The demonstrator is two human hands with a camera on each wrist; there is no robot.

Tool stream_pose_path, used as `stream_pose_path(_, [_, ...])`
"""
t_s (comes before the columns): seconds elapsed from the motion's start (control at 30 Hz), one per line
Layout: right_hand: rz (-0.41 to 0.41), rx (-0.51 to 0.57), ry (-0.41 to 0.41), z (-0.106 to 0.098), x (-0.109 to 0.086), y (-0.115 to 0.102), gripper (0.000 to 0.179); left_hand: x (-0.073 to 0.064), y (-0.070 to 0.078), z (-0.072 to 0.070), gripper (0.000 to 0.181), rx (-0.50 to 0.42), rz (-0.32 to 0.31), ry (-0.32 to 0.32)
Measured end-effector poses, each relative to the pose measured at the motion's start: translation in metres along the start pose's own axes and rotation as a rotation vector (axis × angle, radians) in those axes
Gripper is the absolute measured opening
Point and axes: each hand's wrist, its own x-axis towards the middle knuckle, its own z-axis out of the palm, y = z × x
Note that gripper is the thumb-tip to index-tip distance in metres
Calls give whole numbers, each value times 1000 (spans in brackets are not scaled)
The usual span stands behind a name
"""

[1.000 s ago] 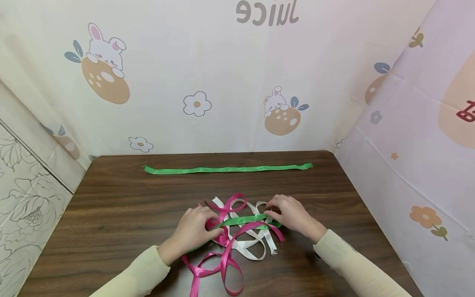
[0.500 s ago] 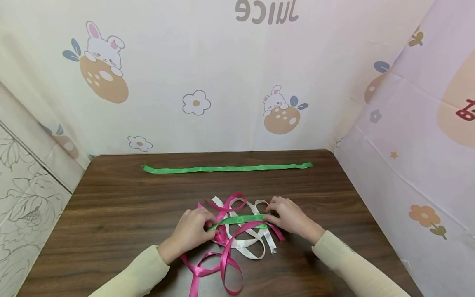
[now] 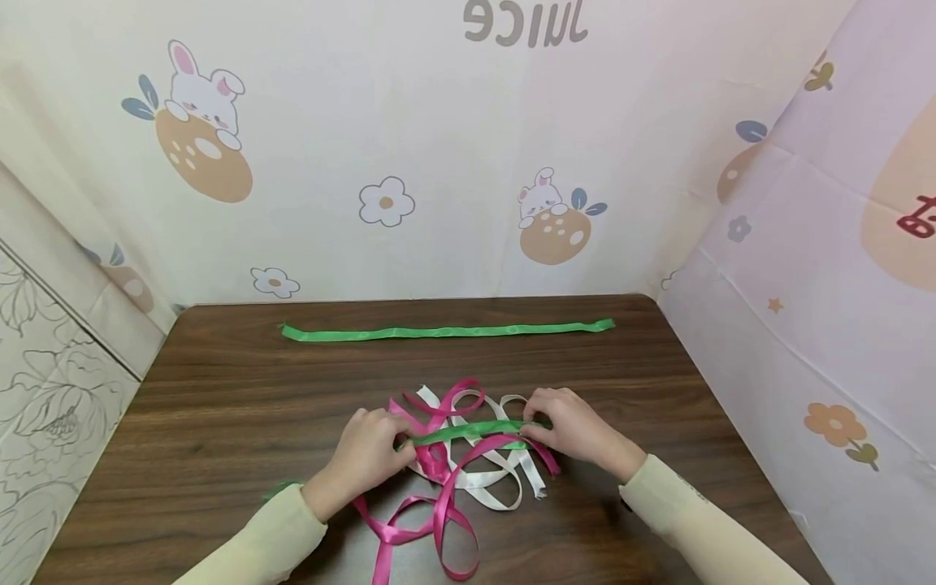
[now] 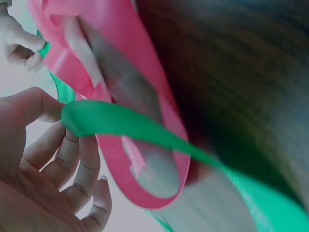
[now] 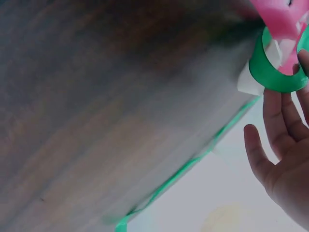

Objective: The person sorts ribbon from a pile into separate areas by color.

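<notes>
Holding one green ribbon [image 3: 468, 431] are two hands [image 3: 366, 451] [image 3: 575, 424].

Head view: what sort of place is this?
Probably an indoor craft or recording corner, judging by the wood-grain table, the creased backdrop printed with rabbits and flowers, and the tangled ribbons.

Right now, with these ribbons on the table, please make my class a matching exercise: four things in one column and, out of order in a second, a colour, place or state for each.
Things
1. Left hand
2. Unheld green ribbon
3. Pink ribbon
4. Table

Descriptions
A. Dark brown with wood grain
B. Stretched out near the table's far edge
C. Pinching a green ribbon
D. In loops crossing white ribbon

Right pairs: 1-C; 2-B; 3-D; 4-A
</notes>
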Motion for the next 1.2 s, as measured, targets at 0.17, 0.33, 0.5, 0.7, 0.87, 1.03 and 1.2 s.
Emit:
stream_pose_path(0.17, [-16, 65, 11, -13, 3, -4, 12, -1, -3, -14, 9, -3, -11, 39])
stream_pose_path(0.33, [10, 117, 11, -30, 4, -10, 11, 0, -4, -29, 9, -19, 12, 86])
stream_pose_path(0.5, [2, 111, 46, -47, 4, -19, 12, 2, -4, -45, 9, -40, 67, 177])
stream_pose_path(0.7, [-27, 65, 106, -68, 4, -31, 15, 5, -5, -62, 10, -43, 111, 270])
stream_pose_path(0.87, [-52, 52, 162, -81, 5, -36, 16, 9, -7, -72, 10, -60, 158, 341])
stream_pose_path(1.03, [-45, 21, 192, -89, 6, -37, 14, 12, -7, -80, 11, -69, 204, 393])
stream_pose_path(1.2, [-46, 13, 220, -94, 6, -35, 16, 12, -8, -83, 14, -70, 222, 409])
